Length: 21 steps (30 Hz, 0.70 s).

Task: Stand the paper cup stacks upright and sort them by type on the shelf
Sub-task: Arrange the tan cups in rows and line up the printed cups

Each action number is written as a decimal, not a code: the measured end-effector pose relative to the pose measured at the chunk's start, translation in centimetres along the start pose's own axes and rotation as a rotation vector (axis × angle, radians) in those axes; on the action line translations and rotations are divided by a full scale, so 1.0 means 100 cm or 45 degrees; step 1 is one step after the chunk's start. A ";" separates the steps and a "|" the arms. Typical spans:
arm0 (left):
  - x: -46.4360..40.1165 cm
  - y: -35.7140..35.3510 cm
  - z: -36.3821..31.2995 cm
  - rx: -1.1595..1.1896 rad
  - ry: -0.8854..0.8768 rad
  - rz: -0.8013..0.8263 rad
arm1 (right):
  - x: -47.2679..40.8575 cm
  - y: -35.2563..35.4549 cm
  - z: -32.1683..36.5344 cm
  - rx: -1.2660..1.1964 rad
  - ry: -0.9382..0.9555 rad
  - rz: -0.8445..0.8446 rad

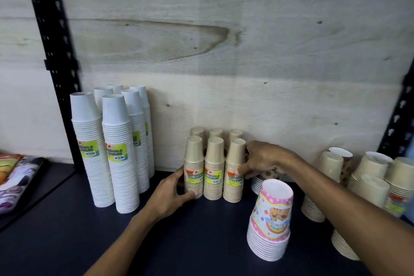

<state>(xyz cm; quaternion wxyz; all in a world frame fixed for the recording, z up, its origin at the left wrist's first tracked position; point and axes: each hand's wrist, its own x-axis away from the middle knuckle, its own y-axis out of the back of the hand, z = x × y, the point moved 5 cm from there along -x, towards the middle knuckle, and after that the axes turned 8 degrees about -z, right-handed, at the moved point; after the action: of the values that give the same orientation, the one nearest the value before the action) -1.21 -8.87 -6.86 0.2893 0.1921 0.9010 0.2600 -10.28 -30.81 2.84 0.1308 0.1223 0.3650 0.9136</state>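
Small tan cup stacks (214,168) stand upright in two rows at the middle of the dark shelf (190,231). My left hand (172,195) grips the left front tan stack, thumb on its lower front. My right hand (264,159) holds the right front tan stack (234,170), thumb on its label and fingers behind. Several tall white cup stacks (118,152) stand upright at the left. A pink cartoon-print stack (271,219) stands upright in front on the right. Wider tan cup stacks (369,179) crowd the far right, some leaning.
A plywood back panel (224,51) closes the shelf behind. Black slotted uprights (53,51) stand at the left and right edges. Packaged goods (18,177) lie on the neighbouring shelf at far left. A printed stack (266,177) sits partly hidden under my right hand.
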 end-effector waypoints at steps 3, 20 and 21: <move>0.002 0.000 -0.001 -0.016 -0.010 -0.036 | 0.001 0.000 0.001 0.000 0.020 -0.013; 0.005 0.003 0.002 0.003 0.028 -0.025 | 0.000 -0.004 -0.004 -0.025 0.057 -0.006; 0.005 0.003 0.003 0.001 0.024 -0.026 | -0.001 -0.004 -0.005 -0.027 0.059 -0.008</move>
<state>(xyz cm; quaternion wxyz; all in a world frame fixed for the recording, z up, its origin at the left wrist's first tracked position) -1.36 -8.24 -7.08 0.2833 0.1805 0.9057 0.2586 -10.29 -30.88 2.22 0.1266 0.0985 0.3586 0.9196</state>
